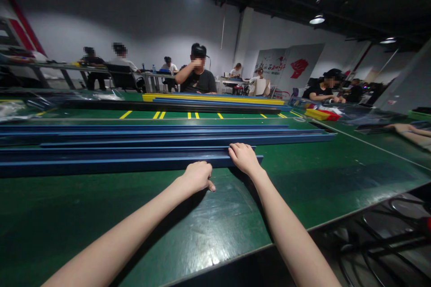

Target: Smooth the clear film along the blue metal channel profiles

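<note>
A green table [336,152] is spreading across most of the view. Along it the nearest blue rail [128,160], a long channel with raised edges, is lying lengthwise in front of the person, its right end showing near the middle of the tabletop. Just behind, other blue rails [188,139] are lying roughly parallel to it, and beyond them a black bar [171,107] is stretching across, with a yellow bar [202,97] farther back. A seated person [198,80] is facing the table from the far side, holding one hand up at the face. A yellow and red tray [314,115] is sitting farther right. The right hand [243,158] is bending its fingers down over the nearest rail's right end; the fingertips are hiding, so I cannot tell whether they are pinching it. The left hand [198,175] is overlapping the rail's front side, its fingers curling close together and its thumb pointing out to the right; whether it is gripping anything I cannot tell.
</note>
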Available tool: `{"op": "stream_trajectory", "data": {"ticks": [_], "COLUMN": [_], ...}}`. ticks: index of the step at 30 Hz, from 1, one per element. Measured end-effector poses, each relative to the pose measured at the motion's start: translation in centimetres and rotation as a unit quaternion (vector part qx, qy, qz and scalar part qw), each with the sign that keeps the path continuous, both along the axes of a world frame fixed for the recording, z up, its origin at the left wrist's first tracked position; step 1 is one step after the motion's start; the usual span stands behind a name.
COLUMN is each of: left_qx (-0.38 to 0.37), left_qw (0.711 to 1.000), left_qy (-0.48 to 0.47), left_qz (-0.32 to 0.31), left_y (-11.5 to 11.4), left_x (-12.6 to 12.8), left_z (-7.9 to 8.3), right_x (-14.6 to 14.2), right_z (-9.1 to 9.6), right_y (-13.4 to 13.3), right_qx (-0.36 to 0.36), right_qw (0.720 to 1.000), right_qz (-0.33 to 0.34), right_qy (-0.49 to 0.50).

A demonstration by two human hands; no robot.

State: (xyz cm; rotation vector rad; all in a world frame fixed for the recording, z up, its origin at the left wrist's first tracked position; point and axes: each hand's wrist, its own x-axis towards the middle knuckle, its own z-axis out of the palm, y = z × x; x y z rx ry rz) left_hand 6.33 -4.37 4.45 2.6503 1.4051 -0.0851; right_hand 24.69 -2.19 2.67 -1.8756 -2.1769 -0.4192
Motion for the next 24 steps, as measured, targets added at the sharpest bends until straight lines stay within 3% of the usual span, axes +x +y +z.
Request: {"op": "stream_trajectory", "data": {"ticks": [6,12,24], "left_qx": [0.021,-0.047,-0.038], "left_qw": [1.0,0.999,0.998], "left_qy": [-0.017,-0.017,-0.043], "left_qz": [0.002,0.004,0.024], "left_y": [0.22,0.04,-0.16], "left_x": [0.08,0.08,0.1], "left_z": [-0.65,-0.09,0.26], "right_x": [-0.01,-0.02,0.05], "right_z": [0.01,0.05,0.19], "right_y": [0.0,0.02,-0.19], "right_qx": [-0.005,-0.008,-0.01], "right_qw": [1.0,1.0,1.0], "right_qz": [-0.001,-0.004,0.001], "right_qy": [0.002,0.001,0.003]}}
